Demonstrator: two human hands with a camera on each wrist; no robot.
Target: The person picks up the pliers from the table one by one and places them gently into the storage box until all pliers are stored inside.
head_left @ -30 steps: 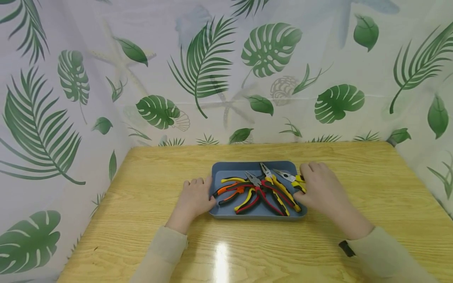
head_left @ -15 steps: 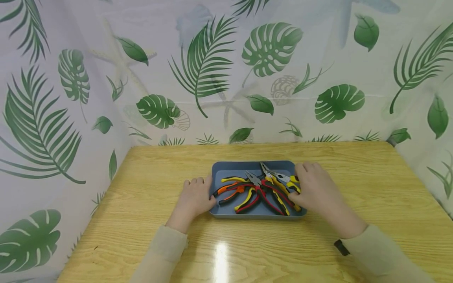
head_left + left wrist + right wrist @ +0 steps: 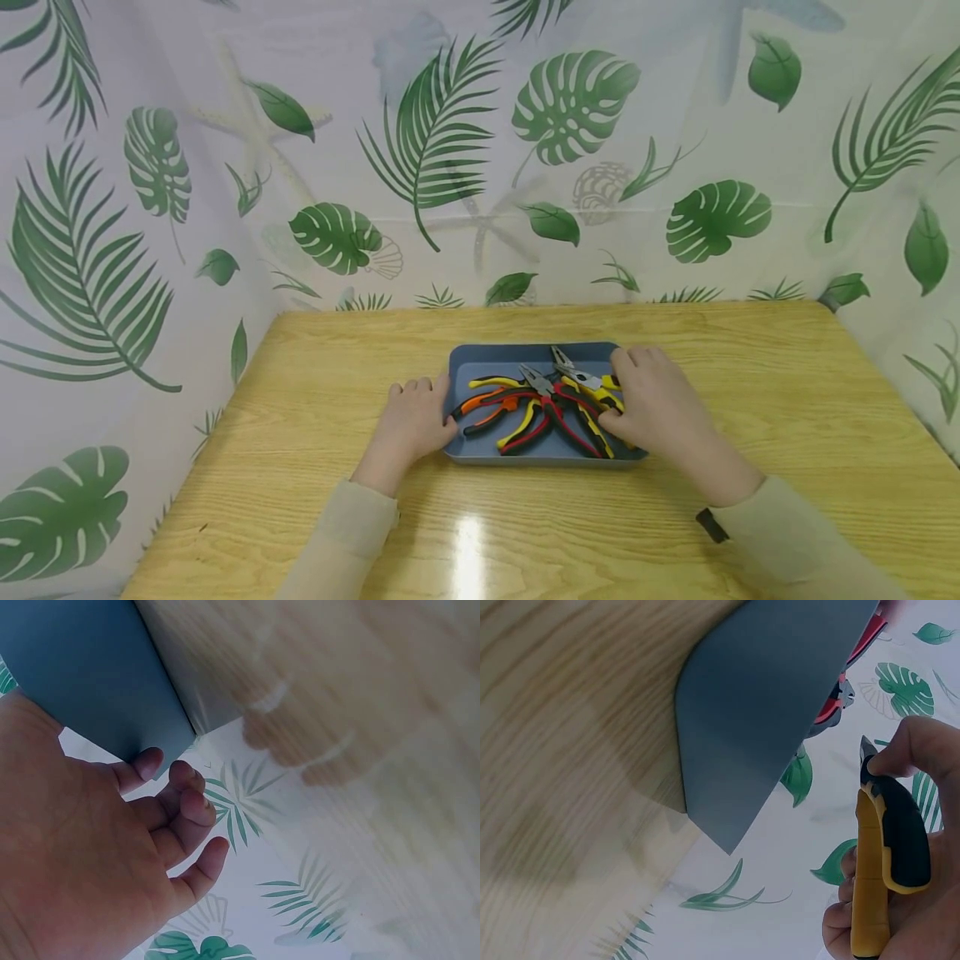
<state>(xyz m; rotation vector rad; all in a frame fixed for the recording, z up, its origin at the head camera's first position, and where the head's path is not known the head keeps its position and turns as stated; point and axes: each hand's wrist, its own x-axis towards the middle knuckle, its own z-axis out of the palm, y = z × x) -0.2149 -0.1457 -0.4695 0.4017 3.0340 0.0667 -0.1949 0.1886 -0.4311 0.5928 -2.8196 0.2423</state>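
Note:
A blue-grey rectangular tray (image 3: 487, 367) lies on the table, with several pliers heaped inside. My left hand (image 3: 412, 421) grips the tray's left end; in the left wrist view a finger touches the outer wall (image 3: 97, 682) while the other fingers curl loosely. Over the tray's right end, my right hand (image 3: 660, 408) holds yellow-and-black long-nose pliers (image 3: 588, 381), their tips pointing left. Their two handles (image 3: 871, 877) show within that hand in the right wrist view. Red-and-black pliers (image 3: 551, 408) top the heap, and orange-and-black pliers (image 3: 483, 404) lie toward the left.
The wooden table (image 3: 322, 358) extends around the tray on every side. A white cloth with green leaf prints (image 3: 442, 142) hangs behind the table and along both sides. A bright reflection shows on the tabletop in front of the tray.
My right hand has moved left with the yellow-and-black long-nose pliers, from the tray's right edge to farther over the heap. The left hand and tray have stayed put.

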